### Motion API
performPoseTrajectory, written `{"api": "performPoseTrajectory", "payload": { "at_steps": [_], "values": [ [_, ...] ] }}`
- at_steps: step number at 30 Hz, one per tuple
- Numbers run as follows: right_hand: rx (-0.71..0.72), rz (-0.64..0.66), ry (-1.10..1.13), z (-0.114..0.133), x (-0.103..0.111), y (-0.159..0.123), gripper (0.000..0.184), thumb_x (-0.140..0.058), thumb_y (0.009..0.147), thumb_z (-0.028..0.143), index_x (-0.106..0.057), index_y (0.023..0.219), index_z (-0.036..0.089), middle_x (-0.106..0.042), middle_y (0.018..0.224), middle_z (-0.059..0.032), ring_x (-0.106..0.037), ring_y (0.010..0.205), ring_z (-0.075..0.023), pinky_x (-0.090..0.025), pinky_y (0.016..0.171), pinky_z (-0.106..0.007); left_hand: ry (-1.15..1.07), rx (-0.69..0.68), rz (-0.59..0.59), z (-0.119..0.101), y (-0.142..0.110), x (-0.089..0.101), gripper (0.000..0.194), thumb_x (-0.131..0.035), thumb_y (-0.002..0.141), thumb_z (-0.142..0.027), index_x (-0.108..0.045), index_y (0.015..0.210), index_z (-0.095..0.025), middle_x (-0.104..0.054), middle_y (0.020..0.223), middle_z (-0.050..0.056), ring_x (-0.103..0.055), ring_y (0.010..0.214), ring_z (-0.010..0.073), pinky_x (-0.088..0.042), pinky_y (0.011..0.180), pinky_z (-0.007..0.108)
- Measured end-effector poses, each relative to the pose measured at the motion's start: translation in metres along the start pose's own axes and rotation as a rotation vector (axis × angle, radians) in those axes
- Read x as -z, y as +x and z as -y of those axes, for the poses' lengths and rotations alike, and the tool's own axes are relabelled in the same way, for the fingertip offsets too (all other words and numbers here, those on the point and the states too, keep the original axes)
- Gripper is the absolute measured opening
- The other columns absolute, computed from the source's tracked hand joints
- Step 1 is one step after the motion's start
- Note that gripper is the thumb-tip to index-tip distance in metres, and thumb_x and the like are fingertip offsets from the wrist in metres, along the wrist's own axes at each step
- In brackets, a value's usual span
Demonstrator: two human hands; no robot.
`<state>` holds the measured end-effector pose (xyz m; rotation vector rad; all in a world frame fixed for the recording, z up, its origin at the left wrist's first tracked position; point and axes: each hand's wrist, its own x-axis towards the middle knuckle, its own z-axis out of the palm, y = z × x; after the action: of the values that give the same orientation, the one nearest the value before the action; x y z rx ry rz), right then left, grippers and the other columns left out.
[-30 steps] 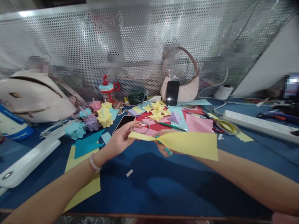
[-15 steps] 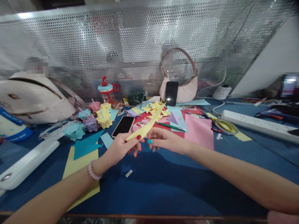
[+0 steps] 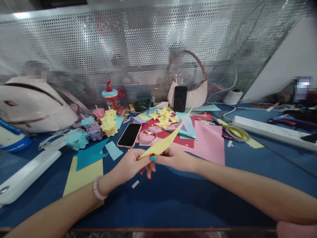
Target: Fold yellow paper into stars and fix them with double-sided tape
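Note:
A folded strip of yellow paper [image 3: 165, 142] is held above the blue table, its pointed end rising up and to the right. My left hand [image 3: 132, 163] pinches the paper's lower end between thumb and fingers, and wears a pale bead bracelet at the wrist. From the other side my right hand [image 3: 177, 159] grips the same paper, its thumb touching the left thumb; its other fingers are mostly hidden behind the paper. Beyond the hands lie folded yellow paper stars [image 3: 165, 117], a purple folded paper piece [image 3: 182, 125] and a ring of clear tape [image 3: 148, 136].
A phone [image 3: 129, 135] lies left of the tape, and another phone [image 3: 180, 99] leans on a handbag [image 3: 198, 94]. Pink paper sheets [image 3: 210, 142] spread at right. Paper flowers [image 3: 109, 125], teal paper [image 3: 90, 155] and a white power strip [image 3: 272, 130] sit around the table [image 3: 173, 205].
My right hand has closed in on the left and now grips the yellow paper as well. The paper has lowered slightly, and its tip has swung to the right.

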<state>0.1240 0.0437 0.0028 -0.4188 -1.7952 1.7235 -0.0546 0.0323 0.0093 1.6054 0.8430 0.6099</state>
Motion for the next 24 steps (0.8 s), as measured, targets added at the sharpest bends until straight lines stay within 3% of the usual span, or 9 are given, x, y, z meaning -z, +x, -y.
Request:
{"api": "performPoseTrajectory", "payload": {
  "at_steps": [5, 8, 11, 18, 24],
  "values": [
    [-0.078, -0.178, 0.046, -0.004, 0.002, -0.002, 0.03, -0.062, 0.074, 0.043, -0.057, 0.078, 0.013, -0.052, 0.063, 0.0018, -0.044, 0.056, -0.0083, -0.032, 0.049, -0.022, 0.014, 0.009, -0.006, 0.001, -0.002, -0.004, 0.033, -0.047, 0.085, -0.042, -0.057, 0.075, -0.013, -0.054, 0.049, -0.004, -0.054, 0.042, 0.0074, -0.037, 0.043, 0.016],
    [-0.07, -0.239, 0.025, -0.003, 0.008, -0.002, 0.034, -0.059, 0.075, 0.046, -0.052, 0.066, 0.015, -0.043, 0.054, 0.0045, -0.032, 0.048, -0.0065, -0.021, 0.045, -0.023, -0.014, 0.04, -0.009, -0.003, -0.003, -0.006, 0.031, -0.046, 0.086, -0.042, -0.057, 0.084, -0.013, -0.05, 0.046, -0.006, -0.051, 0.039, 0.0074, -0.04, 0.043, 0.017],
    [-0.032, -0.294, 0.015, -0.004, 0.017, -0.001, 0.039, -0.058, 0.075, 0.047, -0.043, 0.056, 0.017, -0.032, 0.048, 0.0068, -0.024, 0.044, -0.0063, -0.016, 0.044, -0.024, -0.031, 0.08, -0.027, -0.005, -0.003, -0.007, 0.032, -0.046, 0.085, -0.043, -0.057, 0.08, -0.013, -0.048, 0.045, -0.007, -0.049, 0.037, 0.0072, -0.04, 0.042, 0.018],
    [-0.001, -0.447, 0.043, -0.003, 0.048, 0.0, 0.048, -0.059, 0.075, 0.044, -0.03, 0.046, 0.02, -0.024, 0.044, 0.0074, -0.02, 0.041, -0.0058, -0.013, 0.043, -0.025, -0.121, 0.141, -0.079, -0.005, 0.0, -0.005, 0.032, -0.051, 0.082, -0.043, -0.057, 0.082, -0.011, -0.044, 0.043, -0.008, -0.043, 0.033, 0.0057, -0.033, 0.038, 0.018],
    [0.03, -0.605, -0.01, 0.007, 0.076, -0.004, 0.046, -0.058, 0.077, 0.039, -0.029, 0.047, 0.02, -0.026, 0.045, 0.006, -0.024, 0.041, -0.0067, -0.017, 0.042, -0.025, -0.104, 0.132, -0.091, -0.005, 0.002, -0.003, 0.032, -0.052, 0.081, -0.042, -0.057, 0.078, -0.011, -0.043, 0.042, -0.008, -0.042, 0.032, 0.0051, -0.03, 0.038, 0.018]
  ]
}}
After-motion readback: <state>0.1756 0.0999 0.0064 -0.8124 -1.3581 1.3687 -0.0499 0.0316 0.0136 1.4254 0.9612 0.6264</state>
